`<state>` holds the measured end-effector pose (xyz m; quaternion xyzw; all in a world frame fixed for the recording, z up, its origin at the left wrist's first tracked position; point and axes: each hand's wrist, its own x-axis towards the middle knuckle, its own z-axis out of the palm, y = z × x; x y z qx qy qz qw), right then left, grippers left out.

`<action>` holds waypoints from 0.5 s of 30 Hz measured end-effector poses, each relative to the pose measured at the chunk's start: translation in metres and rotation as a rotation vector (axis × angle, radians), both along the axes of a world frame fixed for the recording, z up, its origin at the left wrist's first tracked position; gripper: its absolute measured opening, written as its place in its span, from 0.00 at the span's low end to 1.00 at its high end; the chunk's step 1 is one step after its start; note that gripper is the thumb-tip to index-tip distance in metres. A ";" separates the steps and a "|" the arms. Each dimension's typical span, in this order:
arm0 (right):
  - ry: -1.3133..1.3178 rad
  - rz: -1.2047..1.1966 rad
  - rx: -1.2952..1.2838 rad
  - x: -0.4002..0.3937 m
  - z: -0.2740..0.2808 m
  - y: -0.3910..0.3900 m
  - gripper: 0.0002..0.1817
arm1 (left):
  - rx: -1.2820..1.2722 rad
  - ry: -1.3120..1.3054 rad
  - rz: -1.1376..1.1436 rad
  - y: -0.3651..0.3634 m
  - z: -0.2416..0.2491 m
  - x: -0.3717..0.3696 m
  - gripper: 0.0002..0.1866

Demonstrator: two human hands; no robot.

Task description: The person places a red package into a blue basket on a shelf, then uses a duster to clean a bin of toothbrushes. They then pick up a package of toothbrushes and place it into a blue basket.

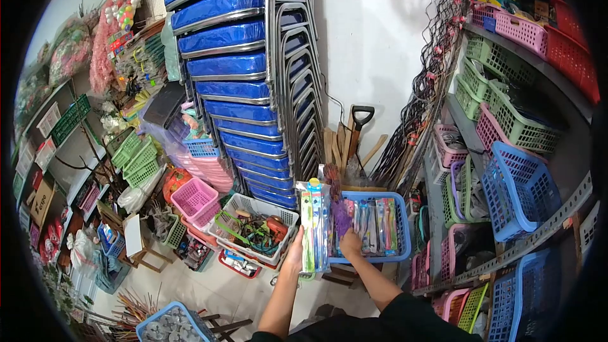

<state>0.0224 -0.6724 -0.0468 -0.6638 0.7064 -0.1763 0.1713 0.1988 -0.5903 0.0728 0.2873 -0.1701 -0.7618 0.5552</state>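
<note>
My left hand (293, 252) is closed on the edge of a clear pack of toothbrushes (314, 225), held upright, with green, blue and white handles showing. In my right hand (350, 244), fingers wrapped round, is a purple bunched thing (342, 215) with a dark reddish, bristly top; its exact kind cannot be made out. It is right beside the pack, over the left part of a blue basket (406, 228). Rows of packaged toothbrushes (373, 225) stand in that basket.
A white basket (253, 199) with tangled cords and an orange power tool stands to the left. Behind rises a tall stack of blue chairs (228, 66). Shelves (500, 266) with plastic baskets line the right. A blue basket (174, 323) is on the floor at front left.
</note>
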 end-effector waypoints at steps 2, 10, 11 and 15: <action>-0.016 -0.015 0.059 0.001 0.000 -0.003 0.26 | -0.035 0.005 -0.028 0.001 0.006 -0.001 0.32; -0.029 -0.027 -0.083 0.002 0.082 -0.003 0.30 | -0.048 0.030 -0.046 -0.002 0.025 -0.012 0.30; -0.279 0.052 -0.277 0.002 0.095 -0.004 0.30 | -0.061 0.001 -0.003 -0.005 0.027 -0.016 0.30; -0.736 0.246 -0.459 0.005 0.177 0.023 0.27 | -0.051 0.042 0.015 -0.030 0.010 -0.036 0.29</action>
